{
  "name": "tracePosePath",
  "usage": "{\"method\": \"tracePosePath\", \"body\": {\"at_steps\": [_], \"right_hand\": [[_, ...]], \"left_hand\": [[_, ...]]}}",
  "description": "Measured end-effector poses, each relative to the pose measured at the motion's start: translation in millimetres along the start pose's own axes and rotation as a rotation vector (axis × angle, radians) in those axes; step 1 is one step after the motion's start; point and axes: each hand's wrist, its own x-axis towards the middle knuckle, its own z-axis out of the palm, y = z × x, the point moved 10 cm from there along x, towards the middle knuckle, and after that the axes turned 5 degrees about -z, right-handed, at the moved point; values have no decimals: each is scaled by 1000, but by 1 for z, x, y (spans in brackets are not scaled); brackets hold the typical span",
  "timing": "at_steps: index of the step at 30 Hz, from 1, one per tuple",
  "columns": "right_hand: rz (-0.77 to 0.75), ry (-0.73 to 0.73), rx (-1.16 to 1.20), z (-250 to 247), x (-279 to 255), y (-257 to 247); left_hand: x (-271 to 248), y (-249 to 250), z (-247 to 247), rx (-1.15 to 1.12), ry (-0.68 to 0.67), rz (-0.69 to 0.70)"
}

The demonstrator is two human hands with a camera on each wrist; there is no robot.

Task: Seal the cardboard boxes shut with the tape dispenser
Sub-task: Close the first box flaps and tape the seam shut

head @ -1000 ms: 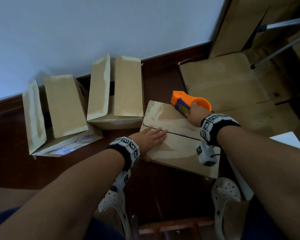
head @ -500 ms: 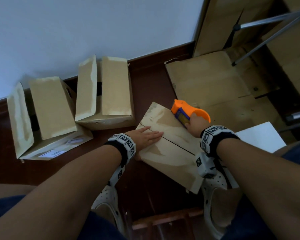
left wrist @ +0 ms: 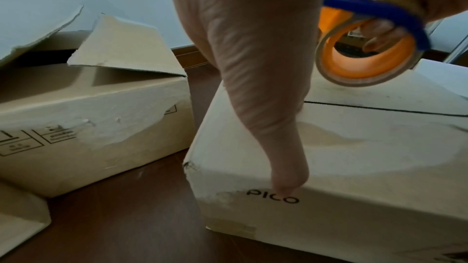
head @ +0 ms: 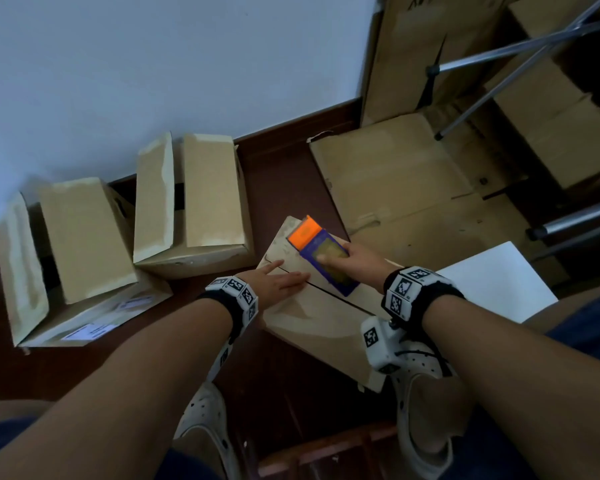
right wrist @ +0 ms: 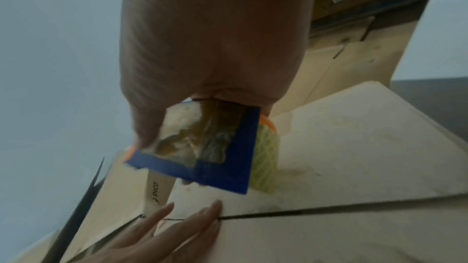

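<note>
From the head view, the left hand [head: 278, 280] is lying flat, fingers straight, on the closed brown cardboard box [head: 312, 317] sitting on the dark wooden floor [head: 284, 181], fingertips right by the seam between the two flaps. The right hand [head: 361, 261] is holding the orange and blue plastic tape dispenser [head: 321, 252] over the far flap of that box, grip wrapped around it, thumb on the blue plate.

The left wrist view is showing stuff the head cam isn't: the tape roll's orange core [left wrist: 367, 55] with right-hand fingers [left wrist: 380, 35] poking through it, the dispenser hanging just above the box top, and the left thumb [left wrist: 286, 167] hanging down over the side of the box at the "PICO" print. The right wrist view is giving the underside angle: clear brownish tape stuck on the blue plate [right wrist: 202, 147], plus the dark seam line [right wrist: 329, 211] running under the left fingertips [right wrist: 215, 207]. That one's a bit blurry.

Around it: two more tan cardboard boxes with raised flaps, one [head: 191, 209] just beside the closed box and one [head: 66, 258] further left by the white wall [head: 153, 64]. Flattened cardboard [head: 395, 178] is lying to the right, with metal tripod legs [head: 499, 81] over it and a white sheet [head: 492, 275] near the right wrist. White clog shoes [head: 420, 393] are crowding the near edge of the box.
</note>
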Motion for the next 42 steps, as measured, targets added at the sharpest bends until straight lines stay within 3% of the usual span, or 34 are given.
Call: {"method": "tracePosePath", "body": {"at_steps": [9,13,15,17,19,20,22,26,34,38,42], "right_hand": [[45,-125,-131,28,-1,21],[7,-163,-212,34,-4,16],[0,-159,-210,34,-5,18],[0,-165,-200,34,-5,19],[-7,-164,-199,34,-3,18],[-9,-163,-202,34,-3,18],[-11,-156,-209,33,-2,16],[-8,-171,-191,34,0,16],[-13,-179,-151,34,1,18],[-2,-185,-156,34,0,17],[2,-195,-156,34,-2,17]], "left_hand": [[-3,-5,-1,6,19,-19],[-22,-30,-15,-114,176,-138],[-35,-56,-29,-373,327,-295],[-50,-92,-30,-797,475,-534],[-56,-111,-18,-1193,504,-738],[-51,-109,-10,-1439,476,-773],[-36,-85,-10,-1915,382,-718],[-27,-58,-17,-2181,278,-702],[-18,-56,-7,-2279,267,-678],[-17,-49,-4,-2363,152,-602],[-22,-47,-3,-2298,79,-602]]}}
